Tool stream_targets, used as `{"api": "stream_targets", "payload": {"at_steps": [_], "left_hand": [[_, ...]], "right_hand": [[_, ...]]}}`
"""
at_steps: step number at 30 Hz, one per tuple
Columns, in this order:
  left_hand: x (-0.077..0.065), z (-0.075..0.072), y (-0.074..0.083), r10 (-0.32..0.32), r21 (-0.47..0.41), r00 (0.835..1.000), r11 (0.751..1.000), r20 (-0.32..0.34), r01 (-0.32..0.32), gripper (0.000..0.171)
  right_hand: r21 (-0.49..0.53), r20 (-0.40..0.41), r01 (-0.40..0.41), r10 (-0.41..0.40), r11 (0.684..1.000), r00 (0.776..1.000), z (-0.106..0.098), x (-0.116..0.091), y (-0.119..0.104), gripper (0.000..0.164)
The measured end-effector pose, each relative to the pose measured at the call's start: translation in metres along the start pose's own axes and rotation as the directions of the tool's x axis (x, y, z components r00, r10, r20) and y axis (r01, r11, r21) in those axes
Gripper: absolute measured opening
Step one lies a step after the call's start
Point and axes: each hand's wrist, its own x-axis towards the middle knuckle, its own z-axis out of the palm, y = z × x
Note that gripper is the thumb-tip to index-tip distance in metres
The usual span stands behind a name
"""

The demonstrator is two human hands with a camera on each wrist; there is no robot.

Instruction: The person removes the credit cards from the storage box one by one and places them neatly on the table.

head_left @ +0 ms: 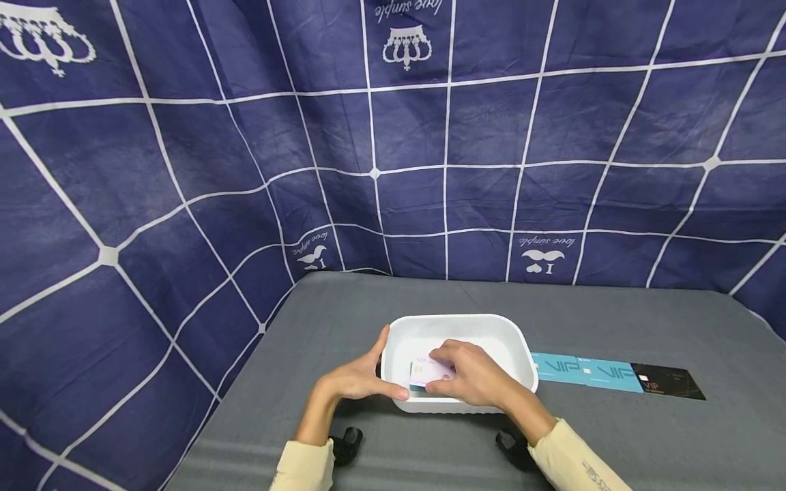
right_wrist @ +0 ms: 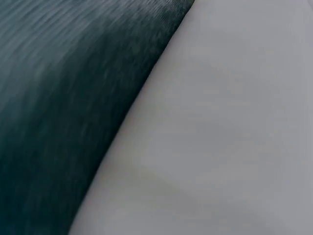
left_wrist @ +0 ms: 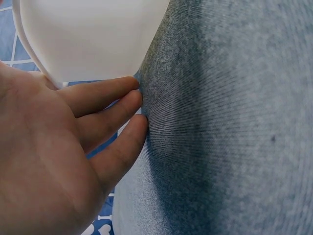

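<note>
A white plastic box point(head_left: 463, 405) stands on the grey cloth, its open top facing up. My left hand point(head_left: 355, 376) holds its left end, thumb over the near rim and index finger along the far-left corner. The left wrist view shows the other fingers beside the box's wall point(left_wrist: 88, 39). Inside the box, my right hand point(head_left: 469, 374) grips a pale pink VIP card point(head_left: 426, 372) between thumb and fingers. A teal edge of another card shows beneath it. Only the box's white side point(right_wrist: 220, 122) and dark cloth fill the right wrist view; the right hand is not visible there.
Right of the box, two light-blue VIP cards point(head_left: 608, 374) and a black VIP card point(head_left: 669, 381) lie in a row on the grey cloth point(head_left: 344, 300). A dark blue curtain point(head_left: 485, 136) with white lines hangs behind and to the left.
</note>
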Motion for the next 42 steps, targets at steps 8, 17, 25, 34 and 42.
{"api": "stream_targets", "payload": {"at_steps": [8, 17, 25, 34, 42], "left_hand": [[0.001, -0.002, 0.0, 0.007, -0.01, 1.0, 1.0, -0.002, -0.007, 0.135], [0.001, -0.003, -0.001, 0.018, 0.009, 1.0, 1.0, 0.013, -0.018, 0.134], [0.002, -0.005, -0.002, 0.023, -0.003, 0.999, 1.0, 0.025, -0.023, 0.133], [0.004, -0.004, 0.0, 0.026, 0.013, 0.999, 1.0, 0.026, -0.026, 0.133], [0.005, -0.004, 0.003, 0.011, 0.031, 1.0, 0.999, 0.027, -0.012, 0.133]], "right_hand": [[-0.035, -0.002, 0.03, -0.03, 0.999, 1.0, -0.022, -0.015, 0.002, 0.04], [-0.091, -0.006, 0.001, -0.001, 0.996, 1.0, -0.054, -0.046, 0.004, 0.036], [-0.125, 0.018, -0.073, 0.076, 0.99, 0.997, -0.078, -0.071, 0.009, 0.042], [-0.128, -0.067, -0.076, 0.068, 0.989, 0.995, -0.085, -0.1, 0.02, 0.043], [-0.017, -0.081, -0.069, 0.067, 0.997, 0.994, -0.073, -0.103, 0.024, 0.039]]}}
